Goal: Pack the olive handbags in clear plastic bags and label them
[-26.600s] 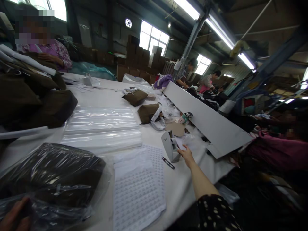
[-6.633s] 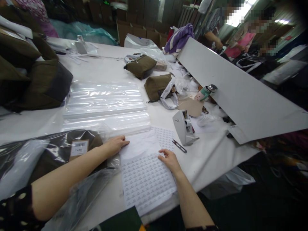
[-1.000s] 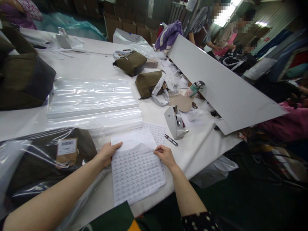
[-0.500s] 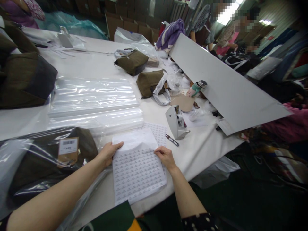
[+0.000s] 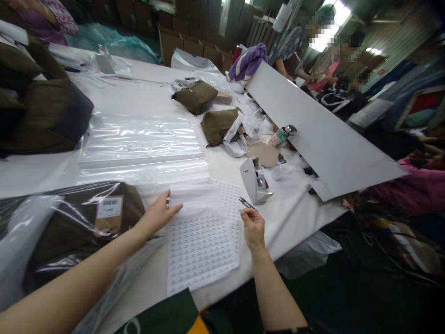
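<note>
At 10 o'clock of the label sheets [image 5: 201, 250], L hand [image 5: 158, 215]: fingers spread, thumb over edge.
Sheets' long axis approx. 12–6; R hand [image 5: 253, 227] just beside, at 3, fingertips together, can't tell if w/ anything; thread snips [image 5: 246, 202] at its 12.

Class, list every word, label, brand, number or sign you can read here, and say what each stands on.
Nothing reads with certainty.
Printed sheets: rows of tiny dark text, too small.
Tag on the bagged item: a barcode and print, too blurred.
Grey-white dispenser: a short dark mark, unclear.
Dark green item at the bottom edge: a pale curved mark, cut off.
</note>
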A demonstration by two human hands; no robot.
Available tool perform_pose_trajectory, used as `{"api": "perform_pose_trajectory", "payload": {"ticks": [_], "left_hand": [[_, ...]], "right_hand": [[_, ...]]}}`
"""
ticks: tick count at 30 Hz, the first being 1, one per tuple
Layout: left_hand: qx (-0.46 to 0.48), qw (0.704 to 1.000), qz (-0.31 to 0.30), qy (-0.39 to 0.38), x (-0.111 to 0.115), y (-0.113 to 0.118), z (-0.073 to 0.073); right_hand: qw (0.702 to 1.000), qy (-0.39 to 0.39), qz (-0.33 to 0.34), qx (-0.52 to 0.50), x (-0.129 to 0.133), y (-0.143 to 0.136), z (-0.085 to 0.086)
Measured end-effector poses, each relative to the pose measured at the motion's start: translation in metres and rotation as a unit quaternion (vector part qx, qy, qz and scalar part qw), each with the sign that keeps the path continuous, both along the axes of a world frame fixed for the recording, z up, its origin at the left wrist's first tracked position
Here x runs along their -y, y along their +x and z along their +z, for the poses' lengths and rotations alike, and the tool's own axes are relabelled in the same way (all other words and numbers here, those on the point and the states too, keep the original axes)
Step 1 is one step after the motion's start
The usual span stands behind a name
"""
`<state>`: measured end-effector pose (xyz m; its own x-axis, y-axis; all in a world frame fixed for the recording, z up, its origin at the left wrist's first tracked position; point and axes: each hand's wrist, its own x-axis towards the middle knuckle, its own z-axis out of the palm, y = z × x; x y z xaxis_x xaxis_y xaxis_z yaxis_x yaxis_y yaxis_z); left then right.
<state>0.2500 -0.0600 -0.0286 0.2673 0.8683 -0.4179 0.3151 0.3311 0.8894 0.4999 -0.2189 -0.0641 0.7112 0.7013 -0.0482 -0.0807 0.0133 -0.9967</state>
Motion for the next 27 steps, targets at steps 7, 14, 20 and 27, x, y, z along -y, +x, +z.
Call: {"api": "perform_pose_trajectory", "payload": {"ticks": [7,14,20,27], "left_hand": [[-0.102,0.892,-0.116,0.426,0.026,-0.107,0.07],[-0.246,0.818,0.059,0.517,0.051,-0.26,0.062],[-0.338,0.794,0.037,0.504,0.042,-0.305,0.026],[-0.358,0.784,0.023,0.506,0.043,-0.301,-0.007]], "right_hand": [[0.99,-0.011,0.125,-0.059,-0.038,-0.055,0.048],[0.941,-0.012,0.335,-0.054,-0.114,-0.169,0.1],[0.848,-0.066,0.525,-0.038,-0.188,-0.322,0.135],[0.814,-0.165,0.545,0.112,-0.244,-0.426,0.099]]}}
